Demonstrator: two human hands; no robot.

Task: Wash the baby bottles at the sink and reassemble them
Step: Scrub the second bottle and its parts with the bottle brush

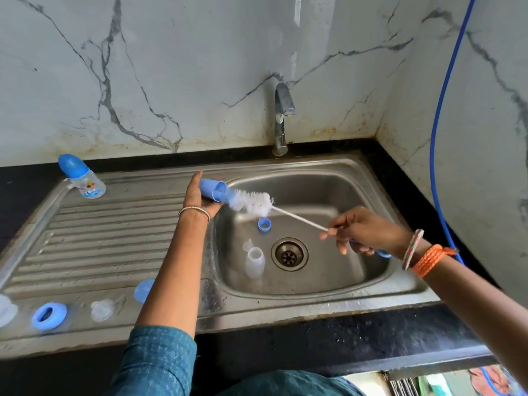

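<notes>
A home kitchen, by every sign. Steel sink [308,178] with ribbed drainboard [108,224] set into a black stone surface [371,327], basin under both hands. Chrome tap [281,118] beyond the hands, against marble-patterned wall tiles [171,67] stained rusty along the bottom edge. Blue hose [445,90] down the corner wall past the right hand [363,231]. Baby bottle [83,177] and loose bottle parts [48,315] left of the left hand [200,195], on the drainboard.
</notes>
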